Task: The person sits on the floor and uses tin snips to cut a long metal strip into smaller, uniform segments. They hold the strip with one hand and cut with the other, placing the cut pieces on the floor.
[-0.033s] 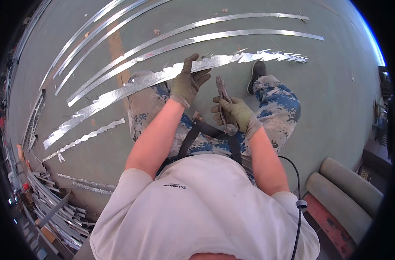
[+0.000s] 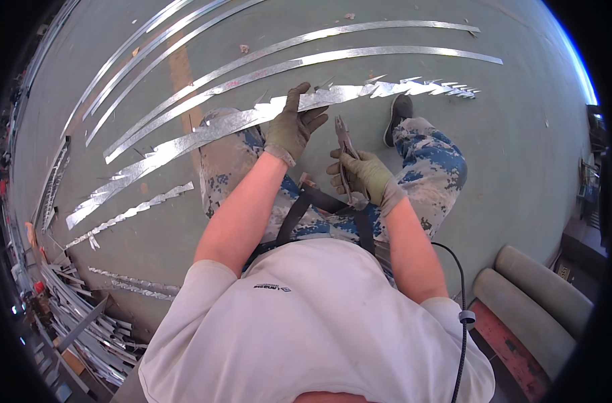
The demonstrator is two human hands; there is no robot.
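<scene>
Hardly anything has moved since the earlier frame: both hands, the tool and the metal lengths keep practically the same places. If the view is taken as a clock face, the gloved left hand is at 12 o'clock, touching the saw-toothed metal strip. One finger goes over its face and the others stretch apart near its lower edge; whether they pinch it firmly, I cannot tell. This strip runs from 9 o'clock to 2 o'clock and crosses over the left leg, which probably serves as a support, so that one hand is enough to steady it.

Toward 2 o'clock from the centre, the gloved right hand is closed around the handles of the pliers. Their head points to 12 o'clock, near the strip but apart from it; this grip seems chosen to keep the tool ready beside the strip.

On the floor, plain flat strips lie between 10 and 1 o'clock, roughly side by side, perhaps to keep them untangled. One shorter toothed strip lies at 9 o'clock, and a heap of metal offcuts at 8 o'clock.
</scene>
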